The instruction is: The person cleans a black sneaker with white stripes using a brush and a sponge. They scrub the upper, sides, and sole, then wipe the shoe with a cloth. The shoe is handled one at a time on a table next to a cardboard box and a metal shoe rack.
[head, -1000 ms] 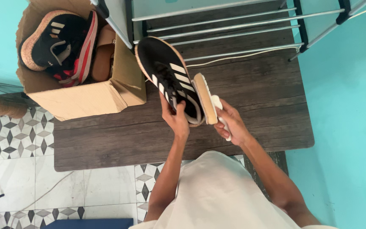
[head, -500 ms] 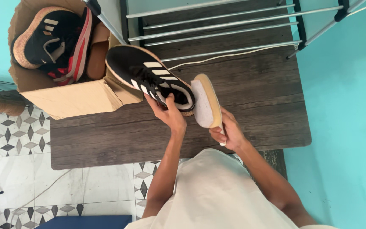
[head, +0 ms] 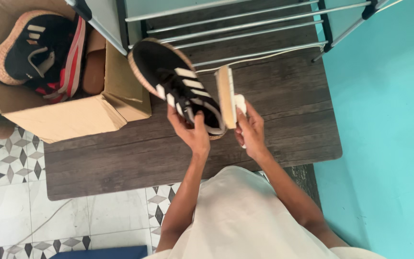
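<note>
Shoe (head: 178,91): black, white stripes, held above the surface (head: 120,158) by the left hand (head: 191,130), fingers clamped on its heel end. The long axis runs from the hand up-left toward the box (head: 73,117); the toe lies farthest from the fingers.

Brush (head: 226,96): pale, edge-on, gripped by the right hand (head: 251,132), fingers closed on its handle. It is set just beside the shoe's right side, bristle face toward it.

dark wood table (head: 120,163) on patterned tile floor (head: 5,163), turquoise walls (head: 389,120).
</note>
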